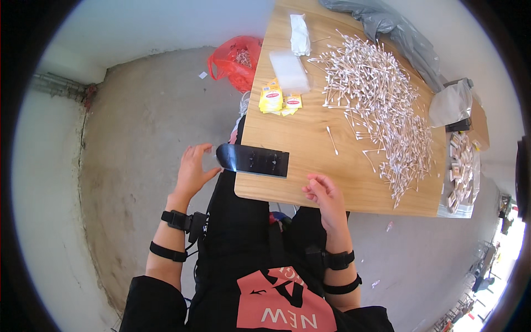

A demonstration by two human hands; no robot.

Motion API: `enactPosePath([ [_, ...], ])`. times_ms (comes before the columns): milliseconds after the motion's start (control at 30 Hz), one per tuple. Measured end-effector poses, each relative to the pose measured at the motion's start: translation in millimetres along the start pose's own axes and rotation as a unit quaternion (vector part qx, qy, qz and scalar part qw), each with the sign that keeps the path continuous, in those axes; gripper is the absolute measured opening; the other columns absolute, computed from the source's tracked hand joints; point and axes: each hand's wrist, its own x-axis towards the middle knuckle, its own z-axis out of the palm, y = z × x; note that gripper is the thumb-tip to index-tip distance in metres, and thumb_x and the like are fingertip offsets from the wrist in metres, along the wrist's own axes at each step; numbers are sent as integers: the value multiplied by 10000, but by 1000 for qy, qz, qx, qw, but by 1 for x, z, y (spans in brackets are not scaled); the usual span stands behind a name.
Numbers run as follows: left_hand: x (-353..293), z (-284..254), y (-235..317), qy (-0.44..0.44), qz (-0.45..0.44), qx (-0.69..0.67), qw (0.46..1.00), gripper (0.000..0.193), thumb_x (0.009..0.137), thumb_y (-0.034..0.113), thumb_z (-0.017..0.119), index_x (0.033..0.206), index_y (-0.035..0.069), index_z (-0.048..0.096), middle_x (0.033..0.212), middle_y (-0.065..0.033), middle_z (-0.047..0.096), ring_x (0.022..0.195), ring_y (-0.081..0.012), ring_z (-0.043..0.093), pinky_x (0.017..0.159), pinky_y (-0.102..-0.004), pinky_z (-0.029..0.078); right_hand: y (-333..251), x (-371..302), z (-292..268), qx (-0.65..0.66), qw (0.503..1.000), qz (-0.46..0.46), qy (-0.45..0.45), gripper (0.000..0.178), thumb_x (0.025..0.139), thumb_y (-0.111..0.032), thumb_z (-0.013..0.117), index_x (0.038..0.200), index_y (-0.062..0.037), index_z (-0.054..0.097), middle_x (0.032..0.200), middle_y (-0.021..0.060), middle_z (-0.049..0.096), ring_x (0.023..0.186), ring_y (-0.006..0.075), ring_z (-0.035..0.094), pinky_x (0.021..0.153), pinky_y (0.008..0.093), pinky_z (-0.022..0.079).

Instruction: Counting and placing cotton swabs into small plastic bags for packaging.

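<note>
My left hand (193, 169) is at the table's left front edge, thumb and forefinger spread in a C-shape. Between them is a faint see-through patch that I cannot make out. The fingertips are beside the rounded end of a glossy black flat strip (257, 159), which overhangs the edge. My right hand (325, 195) hovers by the front edge with its fingers curled together; anything within them is hidden. Beyond it, a single cotton swab (332, 140) lies apart from a large, loose heap of cotton swabs (381, 94).
On the wooden table (310, 124) are yellow printed packets (271, 99), a stack of clear bags (290, 72), a white packet (300, 35) and grey plastic (404, 39). Small packs (463, 166) are at the right. A red bag (235, 63) is beyond the left edge.
</note>
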Motion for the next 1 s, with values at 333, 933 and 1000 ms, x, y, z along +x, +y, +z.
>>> enactPosePath([
  [333,-12,5,-3,-8,-55,-97,994,641,672,138,789,1232,26,497,1205,-148,567,1151,-298,524,998,-374,401,8,0,2,-24,1000,0,13,280,930,-214,587,1140,-28,587,1017,37,613,888,117,616,755,233,465],
  [933,36,-24,80,-114,139,19,984,699,578,98,828,1199,56,511,1205,-146,516,1149,-361,473,983,-428,404,-8,38,-21,-313,890,-238,232,351,803,-141,677,1124,-61,558,974,122,567,760,229,609,708,336,504],
  [1000,34,-15,94,-131,105,45,985,739,561,118,845,1219,67,512,1323,-148,433,1221,-371,426,1022,-436,379,-24,45,-23,-346,882,-181,264,348,795,-147,677,1110,-82,546,948,128,553,781,266,609,692,376,502],
])
